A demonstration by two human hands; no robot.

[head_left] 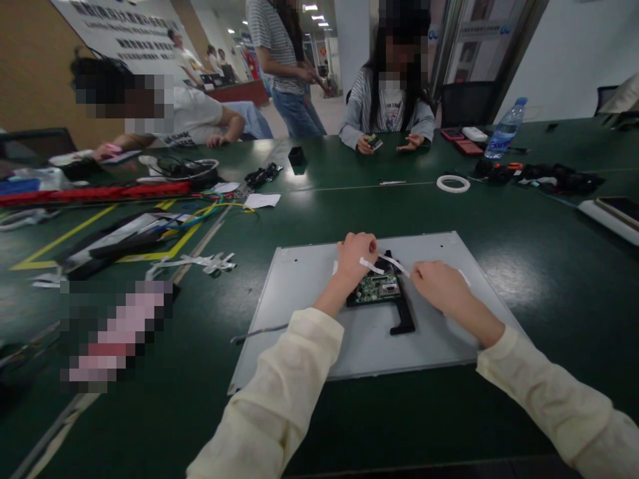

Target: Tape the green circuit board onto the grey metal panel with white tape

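A narrow white strip of tape (397, 263) stretches between my two hands above a green circuit board (375, 289). My left hand (356, 255) is closed at the strip's left end, with its fingertips partly hidden. At the other end, my right hand (438, 285) pinches the strip in curled fingers. A second short white strip (371, 266) lies by my left hand, over the board's upper edge. The board sits in a black bracket (407, 318) on a flat pale grey panel (299, 279); my left hand covers part of both.
A roll of white tape (453, 183) lies beyond the panel. Cables and crumpled tape (214, 263) are on the left of the green table (329, 209). A water bottle (506, 130) stands far right. Across the table, a seated person (389, 100) holds a small part.
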